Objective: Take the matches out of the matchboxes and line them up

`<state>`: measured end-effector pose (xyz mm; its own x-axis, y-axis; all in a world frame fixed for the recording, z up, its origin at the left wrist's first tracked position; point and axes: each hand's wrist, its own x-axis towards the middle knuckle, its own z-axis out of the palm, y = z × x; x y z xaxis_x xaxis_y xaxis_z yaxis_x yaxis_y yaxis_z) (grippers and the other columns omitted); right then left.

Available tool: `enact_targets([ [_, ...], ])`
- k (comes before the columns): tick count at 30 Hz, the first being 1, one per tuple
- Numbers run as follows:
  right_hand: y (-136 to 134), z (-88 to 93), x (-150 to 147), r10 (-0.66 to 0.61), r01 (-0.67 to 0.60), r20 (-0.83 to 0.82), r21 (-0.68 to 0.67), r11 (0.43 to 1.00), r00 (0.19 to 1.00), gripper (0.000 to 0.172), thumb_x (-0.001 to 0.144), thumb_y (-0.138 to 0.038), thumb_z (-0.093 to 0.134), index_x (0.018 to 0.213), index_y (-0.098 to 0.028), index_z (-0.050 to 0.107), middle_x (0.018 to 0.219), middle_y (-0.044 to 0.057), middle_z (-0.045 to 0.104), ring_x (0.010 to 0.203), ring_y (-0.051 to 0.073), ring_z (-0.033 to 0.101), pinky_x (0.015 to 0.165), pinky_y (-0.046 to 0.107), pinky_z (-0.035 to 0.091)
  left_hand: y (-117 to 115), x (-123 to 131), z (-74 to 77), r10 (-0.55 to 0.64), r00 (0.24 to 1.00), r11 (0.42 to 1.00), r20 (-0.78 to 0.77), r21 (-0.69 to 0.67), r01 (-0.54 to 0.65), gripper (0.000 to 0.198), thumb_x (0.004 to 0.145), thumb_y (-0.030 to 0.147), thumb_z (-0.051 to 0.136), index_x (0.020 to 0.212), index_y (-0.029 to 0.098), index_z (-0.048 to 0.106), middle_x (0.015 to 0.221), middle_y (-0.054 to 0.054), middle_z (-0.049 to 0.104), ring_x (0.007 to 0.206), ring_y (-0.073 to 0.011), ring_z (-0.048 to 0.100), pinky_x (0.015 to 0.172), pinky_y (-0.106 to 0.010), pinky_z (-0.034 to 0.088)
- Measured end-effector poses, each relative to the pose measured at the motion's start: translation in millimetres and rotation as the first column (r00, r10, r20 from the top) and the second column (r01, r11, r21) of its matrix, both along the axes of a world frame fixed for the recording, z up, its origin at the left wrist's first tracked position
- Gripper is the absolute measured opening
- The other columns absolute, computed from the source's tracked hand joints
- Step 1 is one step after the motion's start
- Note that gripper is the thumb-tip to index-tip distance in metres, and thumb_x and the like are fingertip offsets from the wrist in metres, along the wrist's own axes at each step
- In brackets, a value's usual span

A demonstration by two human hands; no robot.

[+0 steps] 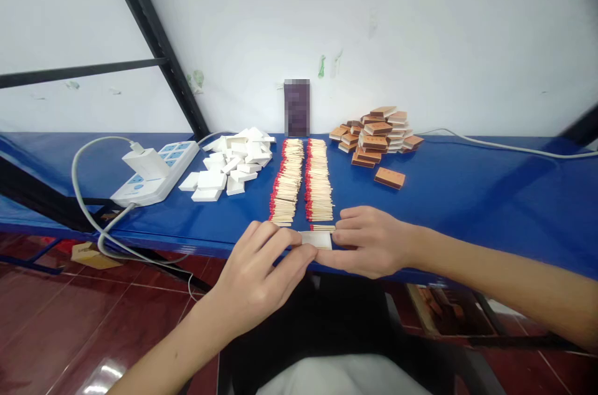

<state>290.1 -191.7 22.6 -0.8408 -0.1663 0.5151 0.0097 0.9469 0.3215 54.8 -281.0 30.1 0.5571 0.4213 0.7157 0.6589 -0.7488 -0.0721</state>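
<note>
A small white matchbox tray [316, 240] lies at the front edge of the blue table, between my two hands. My left hand [266, 264] is closed on its left end, thumb and fingers pinching it. From the right, my right hand [369, 242] has its lower fingers along the tray's near and right sides, while its other fingers curl by the ends of a few loose matches [322, 228]. Just beyond are two long rows of red-tipped matches, a left row [290, 180] and a right row [318, 180]. The tray's inside is partly covered by my fingers.
A heap of white matchbox trays [233, 161] sits left of the matches. Brown matchboxes [376, 136] are piled at the right, one single matchbox [390, 177] in front. A power strip [156, 174] with a plugged charger and cables stands far left. A pixelated dark object [297, 107] leans on the wall.
</note>
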Motion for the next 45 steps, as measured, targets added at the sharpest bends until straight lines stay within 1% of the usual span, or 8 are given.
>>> enact_targets([
  [8,-1.2,1.8,-1.7,0.007,-0.007,-0.012,-0.019,1.0,1.0,0.026,0.101,-0.019,0.045,0.106,-0.018,0.07,0.062,-0.003,0.047,0.056,0.014,0.036,0.055,0.031,0.029,2.5,4.9,-3.0,0.02,1.0,0.993,-0.004,0.112,-0.02,0.014,0.084,0.006,0.072,0.095,0.012,0.065,0.081,-0.006,0.068,0.073,-0.018,0.055,0.062,-0.033,0.043],
  [16,0.2,0.9,0.9,0.007,-0.009,-0.031,-0.082,0.997,1.0,0.022,0.101,-0.024,0.049,0.109,-0.018,0.069,0.063,-0.003,0.049,0.057,0.014,0.036,0.056,0.031,0.029,5.1,0.8,-7.0,0.025,1.0,0.987,0.01,0.157,-0.026,0.016,0.082,0.005,0.072,0.094,0.013,0.064,0.08,-0.006,0.067,0.072,-0.0183,0.056,0.061,-0.033,0.043],
  [21,0.5,5.8,2.4,0.012,-0.015,-0.037,-0.071,0.997,0.999,0.025,0.102,-0.023,0.048,0.114,-0.019,0.069,0.062,-0.003,0.046,0.056,0.014,0.034,0.056,0.031,0.029,10.6,-7.7,-12.9,0.035,0.993,0.998,0.109,0.047,-0.041,0.02,0.083,0.006,0.072,0.098,0.014,0.064,0.084,-0.006,0.068,0.073,-0.0166,0.057,0.065,-0.033,0.045],
  [24,-0.1,7.8,2.5,0.014,-0.016,-0.044,-0.051,0.999,0.999,0.024,0.101,-0.023,0.051,0.115,-0.019,0.069,0.062,-0.004,0.046,0.056,0.014,0.034,0.055,0.031,0.028,12.3,-9.0,-11.8,0.001,0.973,0.998,0.229,-0.054,0.011,0.018,0.085,0.006,0.073,0.098,0.015,0.064,0.084,-0.004,0.068,0.074,-0.015,0.059,0.066,-0.031,0.046],
  [27,-0.5,7.8,2.5,0.019,-0.019,-0.04,-0.017,1.0,0.999,0.025,0.1,-0.02,0.053,0.118,-0.019,0.069,0.061,-0.005,0.044,0.055,0.014,0.034,0.054,0.031,0.028,9.7,-8.7,-7.8,-0.056,0.959,0.986,0.277,-0.136,0.097,0.016,0.086,0.006,0.072,0.097,0.016,0.066,0.084,-0.003,0.068,0.076,-0.0139,0.06,0.068,-0.03,0.048],
  [30,-1.0,6.4,2.3,0.042,-0.042,-0.042,0.001,0.999,0.998,0.027,0.098,-0.019,0.053,0.12,-0.019,0.068,0.061,-0.005,0.043,0.055,0.013,0.036,0.054,0.03,0.029,4.8,-9.0,-4.3,-0.113,0.967,0.97,0.229,-0.186,0.158,0.02,0.088,0.006,0.07,0.104,0.017,0.067,0.091,-0.005,0.068,0.081,-0.015,0.06,0.072,-0.031,0.049],
  [35,-1.9,2.7,1.9,0.034,-0.034,-0.02,0.006,0.999,0.999,0.025,0.099,-0.02,0.05,0.115,-0.022,0.07,0.062,-0.004,0.045,0.055,0.013,0.036,0.054,0.03,0.03,-0.5,-9.3,-3.1,-0.141,0.983,0.958,0.118,-0.232,0.166,0.026,0.09,0.004,0.066,0.113,0.016,0.065,0.099,-0.007,0.068,0.087,-0.0178,0.057,0.076,-0.035,0.048],
  [45,-2.6,-1.1,0.2,0.019,-0.017,0.03,-0.059,0.998,0.999,0.024,0.1,-0.018,0.047,0.11,-0.023,0.069,0.065,-0.003,0.048,0.058,0.015,0.035,0.056,0.031,0.029,1.0,-6.3,0.7,-0.109,0.994,0.99,-0.021,-0.097,0.107,0.014,0.09,0.006,0.065,0.102,0.013,0.065,0.091,-0.006,0.07,0.081,-0.0175,0.053,0.07,-0.034,0.043],
])
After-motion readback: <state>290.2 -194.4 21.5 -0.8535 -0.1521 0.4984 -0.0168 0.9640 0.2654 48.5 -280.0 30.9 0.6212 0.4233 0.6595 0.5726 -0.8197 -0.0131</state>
